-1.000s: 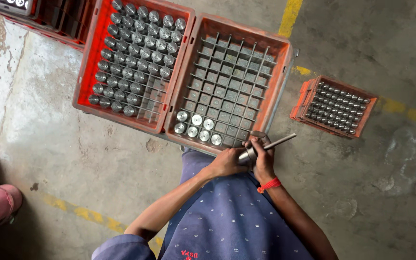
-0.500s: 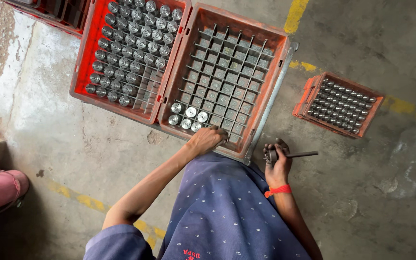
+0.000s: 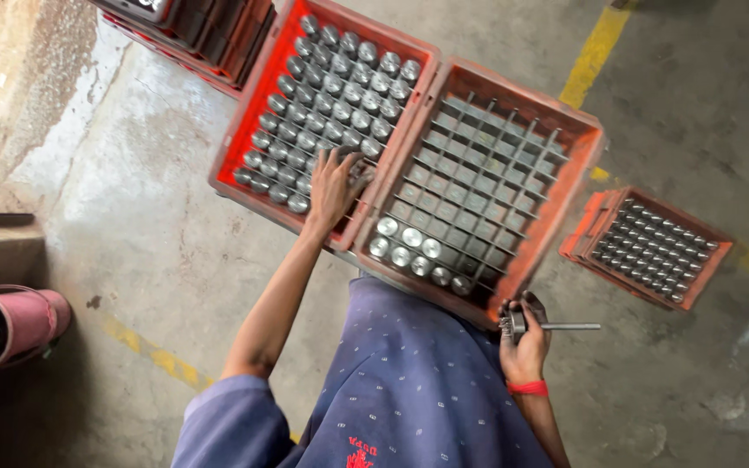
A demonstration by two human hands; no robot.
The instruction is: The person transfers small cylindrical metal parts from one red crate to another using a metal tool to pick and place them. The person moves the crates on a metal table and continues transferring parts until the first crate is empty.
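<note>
Left hand (image 3: 333, 184) spread on cylinders (image 3: 331, 95) in one of three crates (image 3: 244, 130); right hand (image 3: 524, 347) grips one tool (image 3: 556, 327); six cylinders in middle crate (image 3: 556, 217).

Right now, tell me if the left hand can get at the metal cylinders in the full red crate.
Probably yes. The left hand is already over the full crate, fingers on the cylinders at its near corner, and nothing covers them.
</note>
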